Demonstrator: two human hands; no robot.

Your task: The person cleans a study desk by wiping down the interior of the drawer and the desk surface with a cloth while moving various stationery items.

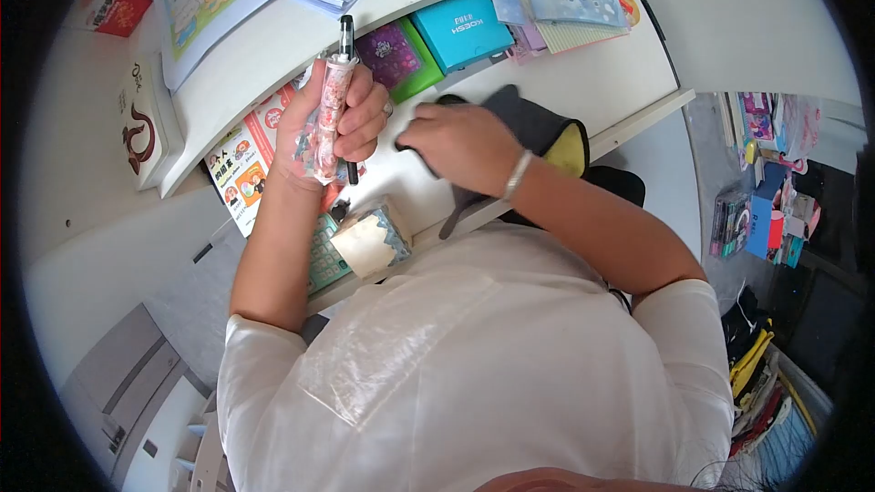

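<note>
Right, the left hand wraps round the black pen and floral wrapper above the open drawer — light, even pressure suits slick plastic — right fingers bent by the dark pouch, grip unclear

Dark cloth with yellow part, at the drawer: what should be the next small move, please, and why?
I would probably have the right hand draw the dark cloth fully inside the drawer: it lies bunched, partly over the front edge, and might catch there. The left hand seems less free, being wrapped around a pen and a patterned roll.
</note>
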